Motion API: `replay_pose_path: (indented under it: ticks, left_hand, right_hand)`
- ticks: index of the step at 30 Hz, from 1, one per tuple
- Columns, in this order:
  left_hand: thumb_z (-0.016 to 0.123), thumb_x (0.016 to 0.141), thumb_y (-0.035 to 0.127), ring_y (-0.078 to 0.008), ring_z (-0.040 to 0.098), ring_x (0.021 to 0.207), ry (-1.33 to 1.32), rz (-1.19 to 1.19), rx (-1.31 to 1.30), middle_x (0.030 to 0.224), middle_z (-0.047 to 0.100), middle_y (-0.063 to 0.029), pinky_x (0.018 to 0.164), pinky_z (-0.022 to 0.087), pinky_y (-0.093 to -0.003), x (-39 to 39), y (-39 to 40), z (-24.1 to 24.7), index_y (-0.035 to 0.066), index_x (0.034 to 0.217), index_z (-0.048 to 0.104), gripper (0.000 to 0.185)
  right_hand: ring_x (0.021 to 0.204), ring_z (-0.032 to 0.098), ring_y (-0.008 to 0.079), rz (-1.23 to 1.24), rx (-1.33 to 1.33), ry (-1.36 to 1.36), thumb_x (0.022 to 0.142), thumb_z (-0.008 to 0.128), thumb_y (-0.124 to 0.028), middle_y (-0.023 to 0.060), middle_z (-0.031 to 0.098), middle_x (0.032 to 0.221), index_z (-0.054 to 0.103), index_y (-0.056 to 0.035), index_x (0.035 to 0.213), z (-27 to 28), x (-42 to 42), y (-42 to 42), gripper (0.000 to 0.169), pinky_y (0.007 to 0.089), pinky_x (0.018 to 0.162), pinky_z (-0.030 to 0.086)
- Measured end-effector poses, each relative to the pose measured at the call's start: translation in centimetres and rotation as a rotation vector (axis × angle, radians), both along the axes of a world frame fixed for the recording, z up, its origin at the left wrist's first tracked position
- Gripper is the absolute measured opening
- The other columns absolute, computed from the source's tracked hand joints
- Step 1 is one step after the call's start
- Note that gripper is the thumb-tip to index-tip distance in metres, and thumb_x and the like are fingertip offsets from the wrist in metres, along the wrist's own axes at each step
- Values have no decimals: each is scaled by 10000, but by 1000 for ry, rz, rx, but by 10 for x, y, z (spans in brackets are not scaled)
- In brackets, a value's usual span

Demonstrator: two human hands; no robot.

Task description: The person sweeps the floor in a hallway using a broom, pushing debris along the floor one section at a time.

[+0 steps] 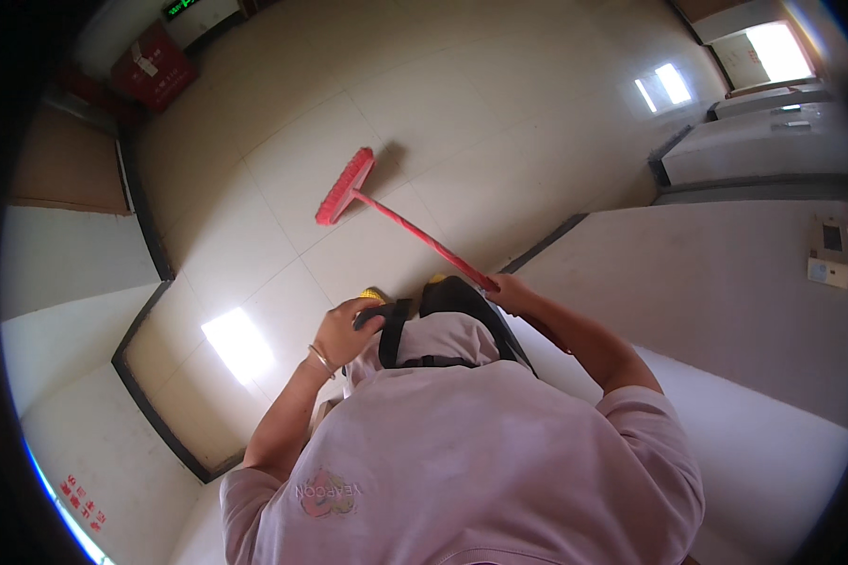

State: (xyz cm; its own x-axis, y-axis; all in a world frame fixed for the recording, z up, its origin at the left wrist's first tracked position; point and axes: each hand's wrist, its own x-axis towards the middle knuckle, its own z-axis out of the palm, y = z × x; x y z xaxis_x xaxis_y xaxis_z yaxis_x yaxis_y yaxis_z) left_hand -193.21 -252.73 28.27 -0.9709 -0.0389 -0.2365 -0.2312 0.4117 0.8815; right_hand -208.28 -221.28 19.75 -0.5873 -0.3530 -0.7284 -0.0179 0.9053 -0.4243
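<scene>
My right hand (510, 295) is closed around the upper end of the red handle of a push broom (427, 239). The broom's head (346, 186), with red bristles, lies off to the front left over the tiled floor; whether the bristles touch the tiles I cannot tell. My left hand (350, 330), with a silver bangle at the wrist, is at waist height, its fingers curled on a dark object (373, 316) beside a black strap. What that object is does not show clearly. Yellow-toed footwear shows just beyond both hands.
Beige floor tiles (466, 127) with a dark skirting run between white walls. A red box (157, 67) bearing writing stands at the upper left. At the right, a wall (685, 275) with small plates comes close to my right arm; a stepped wall edge and a bright window lie further up.
</scene>
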Motion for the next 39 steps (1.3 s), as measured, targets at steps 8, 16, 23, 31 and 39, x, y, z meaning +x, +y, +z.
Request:
replay_pose_path:
  ticks: [8,16,23,31,39]
  left_hand:
    - [606,756,180,-272,590,875,-97,118,-144,953,613,-130,758,466,-327,-44,18,-31,44,980,585,263]
    - [600,759,179,-305,577,857,-86,359,-173,942,603,-134,762,462,-350,-11,69,-18,45,968,579,249]
    - [569,795,227,-247,582,902,-467,521,-75,984,605,-112,791,453,-327,-11,157,-75,71,1013,584,269]
    - [567,736,294,-294,559,941,-372,740,85,1040,584,-143,833,433,-341,-168,174,-262,84,1006,601,344]
    - [538,683,220,-309,466,1099,-450,595,49,1173,494,-187,943,356,-358,-229,196,-273,119,1252,409,591]
  right_hand:
    - [874,559,346,425,-107,12,722,562,-224,202,590,882,525,-43,1015,-23,-70,-21,347,410,767,427]
    - [816,588,347,653,194,-40,724,555,-216,209,602,835,573,-1,897,-9,-96,-66,276,416,722,464]
    - [719,581,364,898,-67,1,784,486,-218,212,588,761,588,-43,825,-16,-162,-18,207,442,607,440]
    - [783,596,352,1186,20,107,728,508,-231,234,596,797,624,-21,870,-116,-255,-57,278,403,690,466]
    - [839,586,350,1131,266,-79,790,472,-319,209,610,846,607,-6,896,-77,-256,-84,357,415,753,460]
